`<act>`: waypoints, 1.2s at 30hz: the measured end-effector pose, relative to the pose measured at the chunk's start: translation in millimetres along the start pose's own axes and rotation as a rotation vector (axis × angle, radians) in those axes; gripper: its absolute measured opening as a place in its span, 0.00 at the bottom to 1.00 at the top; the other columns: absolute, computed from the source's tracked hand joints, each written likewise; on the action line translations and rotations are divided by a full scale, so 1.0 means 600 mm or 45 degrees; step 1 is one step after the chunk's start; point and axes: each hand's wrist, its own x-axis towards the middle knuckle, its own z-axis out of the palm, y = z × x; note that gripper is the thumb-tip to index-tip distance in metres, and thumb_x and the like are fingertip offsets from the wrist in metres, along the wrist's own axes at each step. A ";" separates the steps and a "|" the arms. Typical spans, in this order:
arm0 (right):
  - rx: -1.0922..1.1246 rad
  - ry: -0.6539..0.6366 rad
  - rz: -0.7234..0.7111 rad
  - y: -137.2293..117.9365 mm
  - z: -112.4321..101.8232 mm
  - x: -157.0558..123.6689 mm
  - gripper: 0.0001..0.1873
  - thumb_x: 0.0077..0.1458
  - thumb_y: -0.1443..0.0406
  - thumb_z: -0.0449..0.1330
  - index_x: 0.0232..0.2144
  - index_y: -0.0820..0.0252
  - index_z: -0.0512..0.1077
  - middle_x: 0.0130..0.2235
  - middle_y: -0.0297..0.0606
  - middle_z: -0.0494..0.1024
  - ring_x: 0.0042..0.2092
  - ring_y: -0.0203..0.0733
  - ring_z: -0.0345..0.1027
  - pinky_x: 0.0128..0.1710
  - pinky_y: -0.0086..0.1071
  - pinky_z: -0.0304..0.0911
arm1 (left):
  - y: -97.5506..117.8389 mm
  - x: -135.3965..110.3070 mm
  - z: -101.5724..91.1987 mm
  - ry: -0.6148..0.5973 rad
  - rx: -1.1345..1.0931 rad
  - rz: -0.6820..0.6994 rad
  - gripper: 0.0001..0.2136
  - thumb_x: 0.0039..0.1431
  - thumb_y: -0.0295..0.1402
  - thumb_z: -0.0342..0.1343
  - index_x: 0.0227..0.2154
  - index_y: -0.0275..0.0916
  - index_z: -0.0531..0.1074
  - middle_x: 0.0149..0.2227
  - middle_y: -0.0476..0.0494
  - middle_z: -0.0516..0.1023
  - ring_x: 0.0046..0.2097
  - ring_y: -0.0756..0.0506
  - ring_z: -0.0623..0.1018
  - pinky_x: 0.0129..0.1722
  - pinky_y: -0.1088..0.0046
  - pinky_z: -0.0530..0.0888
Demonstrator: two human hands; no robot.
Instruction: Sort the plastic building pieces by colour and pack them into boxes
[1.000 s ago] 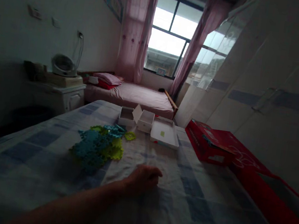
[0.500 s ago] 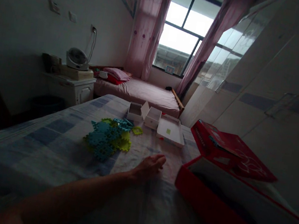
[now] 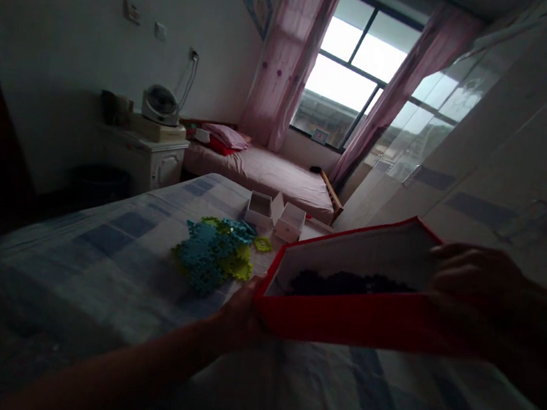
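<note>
While the red box (image 3: 339, 318) is held tilted above the checked cloth (image 3: 103, 236), its open top exposes dark contents (image 3: 348, 284). In the head view, taking the box as dial centre, the right hand (image 3: 478, 292) is at 3 o'clock, fingers curled closed over the rim. The left hand (image 3: 240, 313) touches the corner at 8 o'clock; its fingers are mostly hidden, so their opening cannot be determined. Blue and yellow-green pieces (image 3: 211, 257) lie piled at 9 o'clock; small white boxes (image 3: 290, 224) stand at 10 o'clock.
</note>
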 end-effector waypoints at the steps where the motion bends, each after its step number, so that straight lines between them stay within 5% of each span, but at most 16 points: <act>1: 0.058 -0.041 -0.089 -0.001 0.007 0.035 0.16 0.55 0.48 0.50 0.27 0.46 0.71 0.35 0.38 0.74 0.44 0.43 0.68 0.43 0.42 0.66 | -0.003 0.001 -0.004 0.007 -0.074 -0.021 0.25 0.59 0.49 0.40 0.50 0.37 0.66 0.41 0.40 0.77 0.42 0.42 0.76 0.41 0.59 0.72; 7: -0.020 -0.241 -0.479 -0.015 0.068 0.202 0.20 0.60 0.55 0.47 0.28 0.62 0.70 0.31 0.34 0.69 0.35 0.32 0.62 0.35 0.31 0.58 | 0.003 0.005 -0.014 0.079 -0.306 -0.048 0.27 0.58 0.51 0.36 0.52 0.37 0.62 0.41 0.40 0.76 0.41 0.41 0.75 0.39 0.62 0.70; 14: -0.227 -0.373 -0.560 -0.068 0.107 0.310 0.27 0.56 0.52 0.46 0.31 0.73 0.70 0.31 0.28 0.68 0.34 0.24 0.58 0.36 0.26 0.49 | 0.010 0.007 -0.017 -0.100 -0.381 0.083 0.26 0.57 0.48 0.37 0.56 0.42 0.55 0.50 0.38 0.70 0.47 0.39 0.72 0.45 0.56 0.66; 19: -0.257 -0.509 -0.538 -0.084 0.137 0.326 0.30 0.54 0.51 0.46 0.30 0.77 0.70 0.31 0.29 0.69 0.35 0.23 0.58 0.36 0.25 0.50 | -0.002 0.008 -0.025 -0.126 -0.465 -0.014 0.29 0.56 0.50 0.35 0.57 0.38 0.53 0.50 0.34 0.68 0.46 0.38 0.72 0.43 0.58 0.67; 22: -0.267 -0.456 -0.565 -0.094 0.127 0.328 0.33 0.55 0.50 0.41 0.31 0.78 0.70 0.33 0.30 0.69 0.36 0.24 0.60 0.37 0.26 0.50 | 0.002 0.011 -0.030 -0.117 -0.469 0.121 0.26 0.57 0.46 0.39 0.57 0.43 0.51 0.53 0.37 0.66 0.47 0.38 0.72 0.45 0.55 0.66; 25: -0.280 -0.386 -0.612 -0.104 0.117 0.327 0.26 0.58 0.53 0.46 0.31 0.71 0.71 0.35 0.34 0.71 0.38 0.29 0.63 0.38 0.27 0.53 | 0.000 0.016 -0.039 -0.198 -0.459 0.272 0.24 0.56 0.42 0.43 0.57 0.47 0.52 0.54 0.41 0.65 0.49 0.38 0.70 0.47 0.51 0.65; 28: -0.302 -0.412 -0.618 -0.100 0.123 0.322 0.15 0.57 0.57 0.53 0.29 0.64 0.71 0.35 0.37 0.73 0.37 0.35 0.65 0.37 0.29 0.56 | -0.012 0.020 -0.047 -0.244 -0.393 0.098 0.25 0.54 0.43 0.45 0.54 0.41 0.57 0.53 0.37 0.66 0.50 0.36 0.69 0.47 0.51 0.65; 33: -0.328 -0.427 -0.624 -0.092 0.126 0.313 0.16 0.59 0.56 0.50 0.29 0.61 0.70 0.34 0.37 0.72 0.35 0.36 0.64 0.34 0.30 0.56 | -0.017 0.020 -0.049 -0.218 -0.349 0.011 0.25 0.52 0.42 0.47 0.51 0.36 0.60 0.51 0.34 0.67 0.51 0.35 0.68 0.47 0.53 0.66; 36: -0.375 -0.340 -0.645 -0.103 0.113 0.306 0.17 0.60 0.56 0.49 0.31 0.63 0.70 0.35 0.38 0.71 0.36 0.36 0.63 0.36 0.31 0.55 | -0.018 0.018 -0.044 -0.164 -0.334 0.174 0.22 0.52 0.38 0.47 0.51 0.42 0.60 0.53 0.40 0.66 0.52 0.37 0.68 0.47 0.53 0.66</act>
